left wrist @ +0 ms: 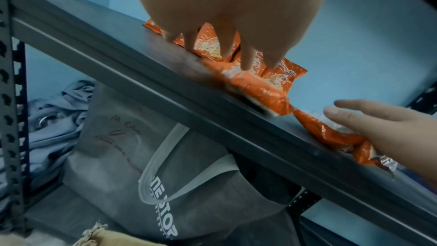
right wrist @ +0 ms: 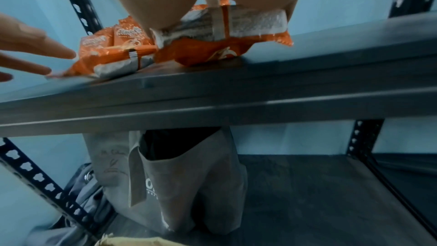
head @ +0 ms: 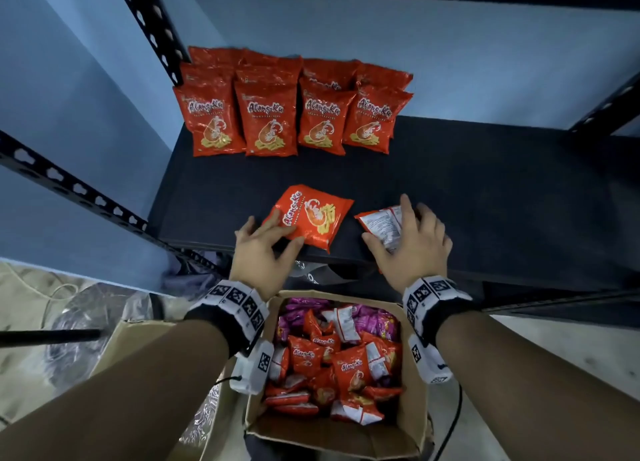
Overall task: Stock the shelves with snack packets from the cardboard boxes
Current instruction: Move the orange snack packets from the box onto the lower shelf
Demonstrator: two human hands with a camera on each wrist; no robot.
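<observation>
Several orange prawn-snack packets stand in rows at the back left of the black shelf. One orange packet lies face up near the shelf's front edge. My left hand rests straight, spread fingers on its near corner. A second packet sits white back up and tilted to the right of it. My right hand holds this one, thumb at its near edge and fingers over the top. Below my wrists is the open cardboard box, full of orange packets.
Purple packets fill the far end of the box. A grey tote bag and bundled cloth sit on the lower shelf. Perforated uprights frame the shelf. Clear plastic wrap lies on the floor at left.
</observation>
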